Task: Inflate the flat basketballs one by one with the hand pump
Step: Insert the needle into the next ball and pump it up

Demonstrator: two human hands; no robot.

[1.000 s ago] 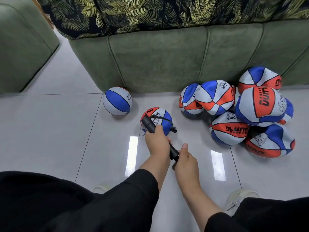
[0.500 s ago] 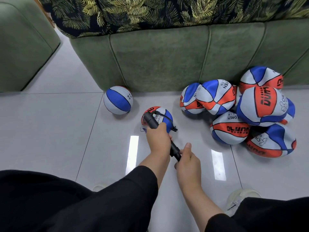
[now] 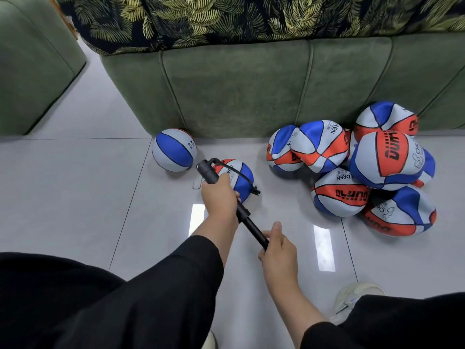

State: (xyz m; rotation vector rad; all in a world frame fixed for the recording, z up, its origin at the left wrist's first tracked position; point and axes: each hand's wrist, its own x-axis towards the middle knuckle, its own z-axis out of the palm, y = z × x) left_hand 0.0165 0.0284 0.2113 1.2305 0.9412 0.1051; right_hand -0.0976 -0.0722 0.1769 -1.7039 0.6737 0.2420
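As right hand [image 3: 278, 248] retreats, pump [image 3: 227, 197] lengthens (handle out).

The floor [image 3: 75, 187] is pale glossy tile with thin dark grout lines and two bright strips of reflected light. On it stand a green sofa [image 3: 251, 84] and a second green seat [image 3: 30, 66] at the left. A blue-and-white ball [image 3: 173, 150] lies against the sofa's base, and a red, white and blue ball [image 3: 239, 176] just beside it. To the right, a heap of balls [image 3: 364, 172] rests against the sofa. A pale shoe [image 3: 352, 297] stands near the bottom right.
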